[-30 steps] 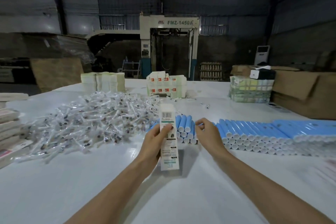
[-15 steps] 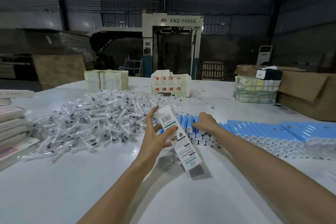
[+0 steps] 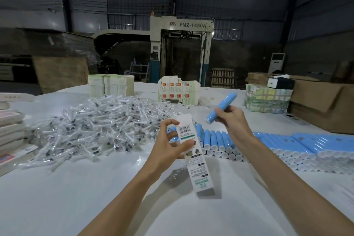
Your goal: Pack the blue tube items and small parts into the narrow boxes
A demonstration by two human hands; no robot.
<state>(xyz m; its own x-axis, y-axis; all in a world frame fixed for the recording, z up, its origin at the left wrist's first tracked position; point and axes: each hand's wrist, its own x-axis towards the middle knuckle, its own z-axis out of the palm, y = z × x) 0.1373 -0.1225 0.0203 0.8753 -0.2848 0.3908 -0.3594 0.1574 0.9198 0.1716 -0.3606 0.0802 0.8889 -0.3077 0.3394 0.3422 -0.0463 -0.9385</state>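
blue tube [image 3: 222, 105] has left the row [image 3: 268, 143], gripped in right hand [image 3: 231, 119] at 1 o'clock; left hand [image 3: 166, 145] pinches narrow box [image 3: 197, 168]; insertion likely next.

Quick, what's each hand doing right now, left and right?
Left hand: holding the narrow box, thumb and fingers curled round its upper part.
Right hand: gripping one blue tube, lifted above the table.
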